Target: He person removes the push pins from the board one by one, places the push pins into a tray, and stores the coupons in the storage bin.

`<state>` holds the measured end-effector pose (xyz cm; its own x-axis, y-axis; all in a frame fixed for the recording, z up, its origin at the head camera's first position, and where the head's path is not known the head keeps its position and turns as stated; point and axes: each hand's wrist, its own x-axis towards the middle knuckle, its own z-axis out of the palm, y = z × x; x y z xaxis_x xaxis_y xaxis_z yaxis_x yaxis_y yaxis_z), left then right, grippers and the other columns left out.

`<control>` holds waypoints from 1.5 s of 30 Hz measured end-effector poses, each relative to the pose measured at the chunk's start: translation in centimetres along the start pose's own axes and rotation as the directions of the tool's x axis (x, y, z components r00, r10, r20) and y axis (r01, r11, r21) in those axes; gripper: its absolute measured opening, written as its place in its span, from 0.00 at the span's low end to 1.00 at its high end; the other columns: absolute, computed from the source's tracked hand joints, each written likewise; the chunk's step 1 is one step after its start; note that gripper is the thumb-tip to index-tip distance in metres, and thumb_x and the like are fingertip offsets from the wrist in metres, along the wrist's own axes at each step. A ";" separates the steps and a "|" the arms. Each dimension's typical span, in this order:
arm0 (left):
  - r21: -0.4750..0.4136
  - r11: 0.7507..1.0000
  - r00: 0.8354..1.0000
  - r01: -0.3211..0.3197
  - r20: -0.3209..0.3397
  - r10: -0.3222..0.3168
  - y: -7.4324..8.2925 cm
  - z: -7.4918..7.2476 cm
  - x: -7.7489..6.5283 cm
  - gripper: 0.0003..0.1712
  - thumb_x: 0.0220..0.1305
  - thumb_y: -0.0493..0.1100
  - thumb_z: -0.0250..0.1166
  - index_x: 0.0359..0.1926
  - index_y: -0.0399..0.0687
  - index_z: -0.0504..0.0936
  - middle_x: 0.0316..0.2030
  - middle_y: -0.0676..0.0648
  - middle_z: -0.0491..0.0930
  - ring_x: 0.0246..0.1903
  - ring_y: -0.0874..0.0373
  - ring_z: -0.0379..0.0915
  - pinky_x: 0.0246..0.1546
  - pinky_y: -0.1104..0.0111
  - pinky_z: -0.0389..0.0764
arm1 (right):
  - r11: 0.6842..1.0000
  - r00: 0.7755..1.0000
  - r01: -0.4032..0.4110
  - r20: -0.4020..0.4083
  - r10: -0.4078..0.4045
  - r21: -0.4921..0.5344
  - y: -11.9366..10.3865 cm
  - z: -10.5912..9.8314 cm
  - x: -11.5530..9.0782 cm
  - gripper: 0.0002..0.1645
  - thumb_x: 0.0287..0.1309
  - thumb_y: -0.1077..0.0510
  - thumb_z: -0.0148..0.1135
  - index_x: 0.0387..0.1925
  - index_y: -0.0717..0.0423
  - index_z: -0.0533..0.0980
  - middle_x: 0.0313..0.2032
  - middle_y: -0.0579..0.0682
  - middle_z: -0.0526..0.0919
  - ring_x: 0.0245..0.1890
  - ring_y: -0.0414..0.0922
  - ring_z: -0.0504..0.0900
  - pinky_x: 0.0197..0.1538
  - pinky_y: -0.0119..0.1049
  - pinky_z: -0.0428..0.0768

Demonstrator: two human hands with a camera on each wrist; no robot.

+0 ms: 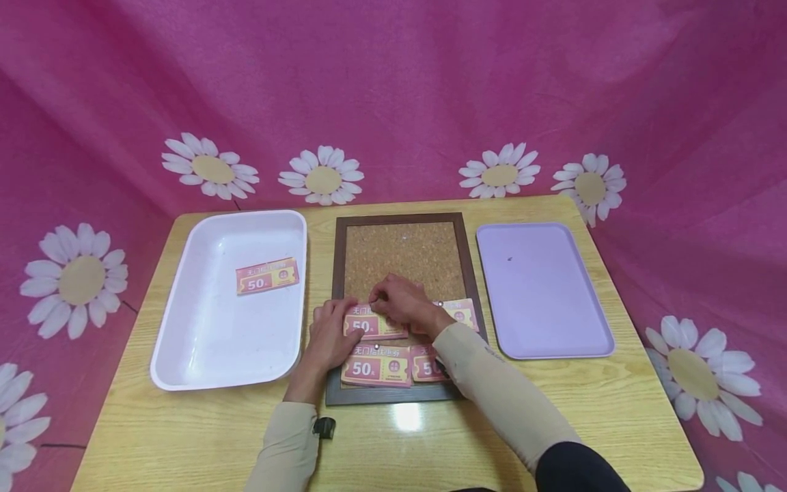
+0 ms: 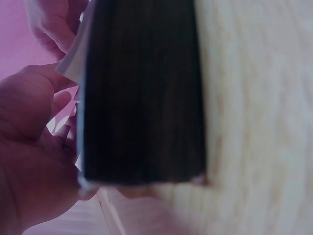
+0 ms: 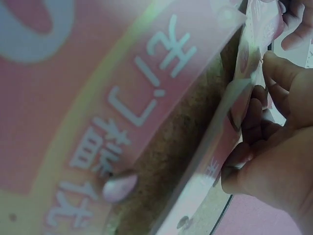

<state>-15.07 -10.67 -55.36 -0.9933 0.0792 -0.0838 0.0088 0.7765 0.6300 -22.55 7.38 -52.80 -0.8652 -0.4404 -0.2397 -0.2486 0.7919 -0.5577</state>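
Note:
In the head view, a framed cork board (image 1: 402,256) lies mid-table, with pink and yellow coupons on its lower half. My left hand (image 1: 332,336) rests at the board's left edge, its thumb and forefinger on the upper left coupon (image 1: 361,328). At that coupon's top edge my right hand (image 1: 401,299) pinches a thumbtack, mostly hidden by the fingertips. Below lies the lower left coupon (image 1: 364,370), a thumbtack (image 1: 376,346) at its top edge. The upper right coupon (image 1: 462,314) and lower right coupon (image 1: 424,363) are partly covered by my right arm.
Left of the board stands a white basin (image 1: 203,328) with one coupon (image 1: 267,276) inside. A purple tray (image 1: 547,294) lies to the right, with a tiny dark speck on it. Several small tacks show along the cork's top. A pink flowered cloth (image 1: 393,89) hangs behind the table.

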 end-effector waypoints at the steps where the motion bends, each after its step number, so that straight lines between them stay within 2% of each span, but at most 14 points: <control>1: 0.003 1.000 1.000 -0.001 -0.003 0.001 0.0 0.0 0.0 0.34 0.57 0.48 0.67 0.64 0.56 0.69 0.60 0.43 0.67 0.58 0.46 0.59 0.54 0.50 0.63 | 1.000 1.000 0.000 0.004 0.000 0.001 0.0 0.0 0.0 0.04 0.59 0.47 0.63 0.36 0.37 0.81 0.41 0.39 0.75 0.46 0.40 0.71 0.56 0.49 0.62; 6: 0.027 0.999 0.999 -0.022 -0.034 0.023 0.0 0.0 -0.1 0.32 0.55 0.49 0.69 0.61 0.55 0.72 0.57 0.44 0.70 0.56 0.46 0.62 0.49 0.51 0.61 | 1.000 1.000 0.013 0.019 -0.013 -0.014 -0.1 -0.2 -0.1 0.05 0.59 0.47 0.63 0.37 0.38 0.81 0.41 0.39 0.76 0.44 0.41 0.73 0.53 0.47 0.64; 14: 0.067 0.998 0.999 -0.013 -0.043 0.016 0.5 -0.3 0.0 0.28 0.56 0.49 0.67 0.59 0.53 0.76 0.54 0.44 0.74 0.53 0.46 0.64 0.50 0.50 0.61 | 0.999 0.998 0.040 0.055 -0.039 -0.015 -0.1 -0.8 0.5 0.05 0.59 0.49 0.64 0.38 0.40 0.82 0.37 0.40 0.80 0.36 0.39 0.75 0.48 0.42 0.70; 20: 0.044 0.999 0.999 0.005 -0.048 -0.002 0.8 -0.6 0.1 0.28 0.56 0.48 0.65 0.59 0.51 0.76 0.55 0.44 0.75 0.54 0.47 0.65 0.50 0.49 0.61 | 0.999 0.995 0.024 0.095 -0.021 -0.031 -0.4 -1.8 0.2 0.03 0.59 0.50 0.64 0.35 0.41 0.81 0.37 0.42 0.78 0.34 0.40 0.75 0.42 0.37 0.72; 27: 0.023 1.000 0.997 0.013 -0.070 -0.011 1.1 -0.8 0.2 0.27 0.56 0.48 0.65 0.58 0.50 0.76 0.54 0.44 0.76 0.54 0.47 0.67 0.51 0.48 0.64 | 1.000 0.993 0.009 0.117 -0.006 -0.026 -0.2 -3.0 0.0 0.02 0.58 0.51 0.63 0.32 0.42 0.81 0.34 0.42 0.80 0.30 0.40 0.77 0.38 0.35 0.75; 30: -0.010 1.000 0.997 0.012 -0.078 -0.013 1.3 -1.0 0.2 0.26 0.57 0.47 0.65 0.58 0.49 0.76 0.53 0.44 0.76 0.55 0.46 0.68 0.54 0.46 0.65 | 1.000 0.992 -0.011 0.127 0.013 -0.018 -0.1 -3.6 -0.2 0.02 0.57 0.51 0.63 0.33 0.42 0.80 0.35 0.42 0.78 0.32 0.41 0.77 0.40 0.36 0.74; 34: -0.044 0.999 0.997 0.020 -0.077 -0.024 1.6 -1.4 0.2 0.26 0.58 0.45 0.65 0.58 0.47 0.76 0.53 0.43 0.76 0.57 0.47 0.68 0.58 0.47 0.64 | 0.999 0.992 0.010 0.127 -0.006 -0.035 0.3 -4.1 -0.3 0.03 0.57 0.51 0.63 0.32 0.43 0.79 0.33 0.42 0.79 0.32 0.40 0.77 0.43 0.37 0.74; 37: -0.062 0.997 0.996 0.040 -0.076 -0.044 1.8 -1.6 0.2 0.26 0.59 0.46 0.65 0.58 0.47 0.76 0.49 0.44 0.76 0.51 0.48 0.70 0.54 0.51 0.68 | 0.998 0.991 0.039 0.130 -0.033 -0.044 0.6 -4.4 -0.4 0.03 0.57 0.52 0.63 0.31 0.45 0.80 0.30 0.42 0.81 0.30 0.40 0.79 0.43 0.37 0.75; 41: -0.090 0.994 0.994 0.056 -0.092 -0.064 2.1 -2.0 -0.1 0.25 0.60 0.46 0.63 0.59 0.48 0.76 0.44 0.46 0.75 0.41 0.52 0.70 0.43 0.60 0.70 | 0.996 0.990 0.072 0.123 -0.066 -0.046 1.1 -4.9 -0.6 0.03 0.54 0.54 0.63 0.31 0.46 0.81 0.29 0.41 0.82 0.31 0.40 0.78 0.42 0.36 0.75; 45: -0.116 0.992 0.992 0.054 -0.105 -0.067 2.6 -2.5 -0.2 0.24 0.61 0.45 0.63 0.59 0.48 0.76 0.44 0.45 0.75 0.40 0.52 0.70 0.40 0.63 0.70 | 0.993 0.991 0.100 0.098 -0.094 -0.056 1.5 -5.4 -1.0 0.03 0.53 0.54 0.62 0.30 0.45 0.80 0.32 0.42 0.80 0.35 0.41 0.76 0.43 0.36 0.74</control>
<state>-15.15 -10.19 -51.81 -0.9983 -0.0389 -0.0440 -0.0587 0.7018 0.7099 -24.43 11.30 -49.06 -0.7910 -0.5522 -0.2634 -0.3577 0.7667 -0.5332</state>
